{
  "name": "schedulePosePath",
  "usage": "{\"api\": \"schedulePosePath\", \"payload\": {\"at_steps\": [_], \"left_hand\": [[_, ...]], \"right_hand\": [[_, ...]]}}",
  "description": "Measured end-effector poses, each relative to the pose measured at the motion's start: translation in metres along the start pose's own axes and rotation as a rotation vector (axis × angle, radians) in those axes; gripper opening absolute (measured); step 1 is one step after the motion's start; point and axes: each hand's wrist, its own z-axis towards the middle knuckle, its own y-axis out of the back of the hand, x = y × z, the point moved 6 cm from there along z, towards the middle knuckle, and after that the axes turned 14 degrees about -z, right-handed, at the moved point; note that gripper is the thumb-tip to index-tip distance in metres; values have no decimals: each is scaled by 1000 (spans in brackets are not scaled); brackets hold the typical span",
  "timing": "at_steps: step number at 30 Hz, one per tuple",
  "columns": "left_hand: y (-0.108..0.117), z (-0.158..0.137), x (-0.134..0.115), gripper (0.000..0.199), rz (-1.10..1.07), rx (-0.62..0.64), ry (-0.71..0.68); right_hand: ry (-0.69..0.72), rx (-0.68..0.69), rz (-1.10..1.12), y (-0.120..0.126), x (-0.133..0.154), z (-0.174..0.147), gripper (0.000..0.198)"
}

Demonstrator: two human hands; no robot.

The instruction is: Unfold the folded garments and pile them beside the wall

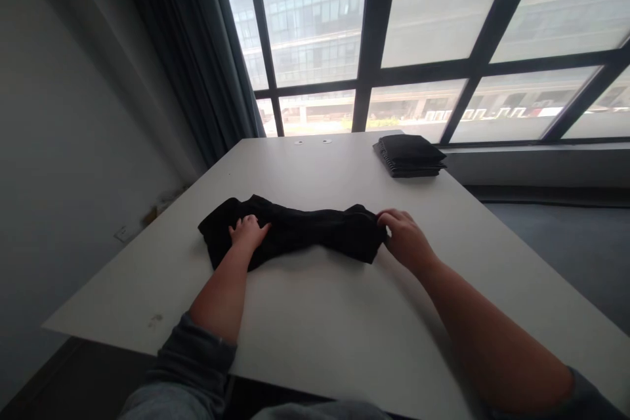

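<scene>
- A black cloth (312,228) is laid across the middle of a white surface (315,321), stretched from left to right, with its wider, bunched part at the left, a narrower middle and a second broad part at the right
- The left part of the cloth is pressed by the left hand (247,232), which is laid palm down with the fingers spread and the thumb held out to the side; no fold can be seen gripped in it
- The right end of the cloth is held at its edge by the right hand (404,236), whose thumb and fingers are brought together and bent around the fabric; how firmly it is pinched cannot be told
- The two hands are set well apart, with the narrow stretch of cloth between them, and soft creases are shown along its length
- A stack of folded black cloths (412,156) is placed near the far right corner of the surface, well apart from the cloth being handled
- Two small white fittings (298,143) are seen side by side near the far edge, and a dull smudge (155,320) is seen near the front left corner
- The far side is bounded by a large window (317,20) with dark frames, beside which a dark curtain (191,46) is hung
- The left side is flanked by a plain wall (63,118)
</scene>
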Motion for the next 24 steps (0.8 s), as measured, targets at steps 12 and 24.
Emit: {"api": "schedulePosePath", "payload": {"at_steps": [12, 24], "left_hand": [[-10, -77, -48, 69, 101, 287, -553], [-19, -125, -108, 53, 194, 484, -1509]], "right_hand": [[256, 420, 196, -33, 46, -24, 42], [67, 329, -159, -82, 26, -18, 53]]}}
